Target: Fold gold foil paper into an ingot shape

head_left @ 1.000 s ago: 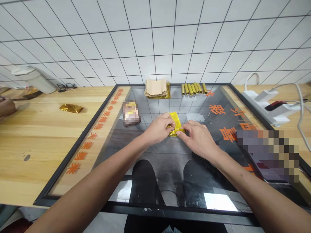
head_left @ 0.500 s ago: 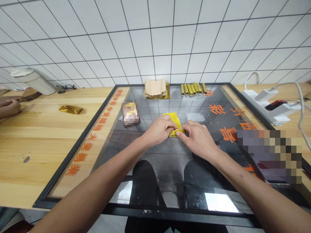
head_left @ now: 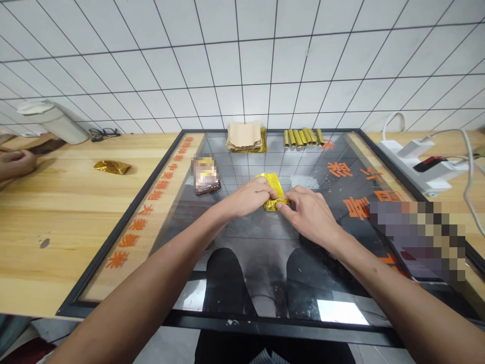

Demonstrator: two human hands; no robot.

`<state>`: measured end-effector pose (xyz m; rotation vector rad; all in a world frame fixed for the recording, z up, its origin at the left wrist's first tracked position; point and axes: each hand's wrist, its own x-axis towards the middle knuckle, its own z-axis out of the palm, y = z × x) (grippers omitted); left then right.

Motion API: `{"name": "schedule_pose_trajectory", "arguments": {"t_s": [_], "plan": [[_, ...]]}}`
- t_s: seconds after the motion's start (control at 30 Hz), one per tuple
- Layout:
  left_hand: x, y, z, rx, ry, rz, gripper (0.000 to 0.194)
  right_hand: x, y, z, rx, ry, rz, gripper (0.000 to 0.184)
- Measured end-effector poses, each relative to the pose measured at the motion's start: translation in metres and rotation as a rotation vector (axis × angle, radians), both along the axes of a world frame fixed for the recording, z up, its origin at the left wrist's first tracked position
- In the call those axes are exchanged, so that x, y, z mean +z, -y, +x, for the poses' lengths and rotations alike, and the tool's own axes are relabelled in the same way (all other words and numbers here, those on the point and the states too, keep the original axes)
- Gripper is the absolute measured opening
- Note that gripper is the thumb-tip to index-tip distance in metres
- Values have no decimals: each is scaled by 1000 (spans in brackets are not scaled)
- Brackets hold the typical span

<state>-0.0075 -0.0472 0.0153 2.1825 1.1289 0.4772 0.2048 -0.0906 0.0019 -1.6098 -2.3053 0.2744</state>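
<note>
A sheet of gold foil paper [head_left: 273,183] lies on the glass tabletop, its near edge curled into a roll. My left hand [head_left: 253,196] presses on the sheet's left side, fingers bent around the rolled edge. At the right end of that roll, my right hand [head_left: 308,206] pinches it between thumb and fingers. Behind, several finished-looking gold rolls [head_left: 303,137] lie in a row. Left of them rests a stack of tan paper sheets [head_left: 244,136] with gold foil showing at its edge.
A blurred packet [head_left: 205,176] stands left of my hands. On the wooden table are a gold wrapper [head_left: 112,167], glasses [head_left: 104,134], a white tumbler [head_left: 56,121] and another person's hand [head_left: 18,164]. To the right sit a white power strip [head_left: 413,167] with cables and a blurred dark device [head_left: 413,242].
The view has shifted slightly. Both hands stay at the gold foil paper, with the left fingers a little flatter on it; the roll looks much the same.
</note>
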Motion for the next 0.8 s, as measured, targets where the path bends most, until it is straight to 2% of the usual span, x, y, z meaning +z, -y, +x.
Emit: {"name": "schedule_pose_trajectory", "arguments": {"t_s": [0.1, 0.27, 0.63, 0.8], "plan": [[3, 4, 1, -13, -1, 45, 26, 1, 0, 0, 4, 1, -1, 27], [-5, 7, 1, -23, -3, 156, 15, 3, 0, -2, -8, 11, -3, 24], [-4, 8, 0, -16, 42, 121, 10, 4, 1, -3, -1, 14, -5, 32], [-10, 6, -3, -34, 48, 141, 9, 5, 0, -4, -18, 15, 1, 28]]}}
